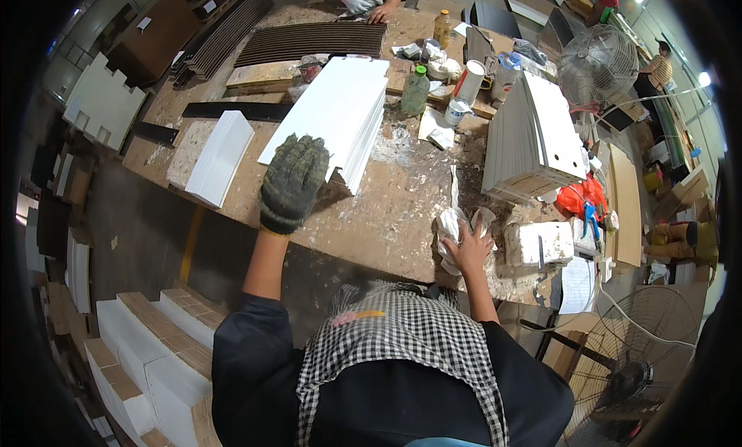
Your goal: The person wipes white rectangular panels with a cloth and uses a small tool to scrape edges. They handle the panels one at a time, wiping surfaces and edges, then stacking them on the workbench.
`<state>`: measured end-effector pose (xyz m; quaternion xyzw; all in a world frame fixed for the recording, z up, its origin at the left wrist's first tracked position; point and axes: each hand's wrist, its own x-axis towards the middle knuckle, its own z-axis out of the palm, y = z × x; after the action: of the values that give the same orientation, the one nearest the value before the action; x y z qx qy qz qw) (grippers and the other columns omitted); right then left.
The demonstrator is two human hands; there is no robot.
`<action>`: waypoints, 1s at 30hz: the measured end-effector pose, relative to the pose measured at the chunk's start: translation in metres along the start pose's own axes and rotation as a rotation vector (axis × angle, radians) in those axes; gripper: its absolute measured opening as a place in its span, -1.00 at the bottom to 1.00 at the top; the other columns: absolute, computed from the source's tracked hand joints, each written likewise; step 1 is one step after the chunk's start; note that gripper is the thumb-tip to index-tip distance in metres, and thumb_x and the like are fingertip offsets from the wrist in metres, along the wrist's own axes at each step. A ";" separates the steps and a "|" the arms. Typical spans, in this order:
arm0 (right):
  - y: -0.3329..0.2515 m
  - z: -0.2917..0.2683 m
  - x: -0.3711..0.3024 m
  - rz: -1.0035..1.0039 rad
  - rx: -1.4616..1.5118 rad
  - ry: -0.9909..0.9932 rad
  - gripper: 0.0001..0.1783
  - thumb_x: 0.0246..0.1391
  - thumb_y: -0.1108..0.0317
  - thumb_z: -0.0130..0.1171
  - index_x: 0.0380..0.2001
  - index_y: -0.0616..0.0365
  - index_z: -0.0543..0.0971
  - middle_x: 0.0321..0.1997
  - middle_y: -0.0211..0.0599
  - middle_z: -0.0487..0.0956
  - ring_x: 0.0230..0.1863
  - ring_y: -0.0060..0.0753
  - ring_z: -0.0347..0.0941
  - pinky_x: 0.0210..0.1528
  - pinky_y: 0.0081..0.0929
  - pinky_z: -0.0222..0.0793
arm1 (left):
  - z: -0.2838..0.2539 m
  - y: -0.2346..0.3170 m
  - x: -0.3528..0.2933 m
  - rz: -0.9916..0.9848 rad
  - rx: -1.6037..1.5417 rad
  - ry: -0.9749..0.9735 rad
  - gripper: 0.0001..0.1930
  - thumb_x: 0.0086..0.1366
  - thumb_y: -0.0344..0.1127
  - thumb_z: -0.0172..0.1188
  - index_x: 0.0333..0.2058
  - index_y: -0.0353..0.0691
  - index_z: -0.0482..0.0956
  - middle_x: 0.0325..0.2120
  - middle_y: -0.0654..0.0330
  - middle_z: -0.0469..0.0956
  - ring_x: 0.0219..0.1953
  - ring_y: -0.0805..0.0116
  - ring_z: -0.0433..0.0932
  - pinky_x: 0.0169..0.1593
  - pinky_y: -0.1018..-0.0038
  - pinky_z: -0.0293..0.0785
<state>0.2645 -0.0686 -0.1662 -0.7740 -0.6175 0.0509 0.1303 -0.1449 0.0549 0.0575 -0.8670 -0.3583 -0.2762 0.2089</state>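
Note:
My left hand (295, 182), in a dark knitted glove, lies flat with its fingers stretched out. It rests on the near left corner of a stack of white panels (340, 99), whose layers fan out slightly on the right side. My right hand (470, 250) is bare. Its fingers are spread over a crumpled white rag (448, 229) near the table's front edge, touching it. Right of that hand sits a white, stained block (533, 244). Beyond it stands a taller stack of white panels (529, 138) with dark holes in the top one.
Bottles, including a green-capped one (415, 91), and a white cup (457, 111) stand mid-table. A smaller white panel stack (220, 157) lies left. Dark slats (309, 43) lie near a co-worker's hands (363, 5) at the far edge. Fans (599, 64) and stacked boards (154, 354) flank the worktable.

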 end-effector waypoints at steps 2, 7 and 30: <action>-0.030 -0.038 0.011 0.063 -0.090 -0.125 -0.23 -0.03 -0.31 0.31 0.20 -0.17 0.56 0.55 -0.07 0.12 0.36 0.38 0.18 0.30 0.46 -0.04 | 0.032 -0.009 -0.010 -0.010 0.040 -0.010 -0.53 0.18 -0.47 0.15 0.12 -0.27 0.56 0.17 0.01 0.53 0.27 0.04 0.44 0.43 0.05 0.22; -0.060 -0.044 0.036 -0.162 0.391 -0.045 -0.48 0.14 -0.01 0.32 0.09 -0.01 0.63 0.34 0.04 0.40 0.40 0.25 0.19 0.40 0.06 0.11 | 0.040 -0.005 -0.009 -0.044 -0.022 -0.188 -0.43 0.27 -0.28 0.27 0.26 -0.19 0.44 0.25 0.02 0.43 0.35 0.03 0.33 0.45 0.04 0.14; -0.204 -0.071 0.075 -0.309 0.893 -0.408 -0.48 0.36 0.10 0.08 0.27 0.14 0.44 0.42 -0.04 0.32 0.42 -0.02 0.25 0.41 -0.15 0.22 | 0.097 -0.051 -0.024 -1.107 -0.731 0.360 -0.51 0.52 -0.05 -0.15 0.04 -0.29 0.63 0.00 0.05 0.64 0.03 0.20 0.56 0.18 0.28 0.39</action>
<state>0.1066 0.0357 -0.0380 -0.5171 -0.6554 0.4397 0.3311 -0.1650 0.1302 -0.0227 -0.5115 -0.5923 -0.5852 -0.2125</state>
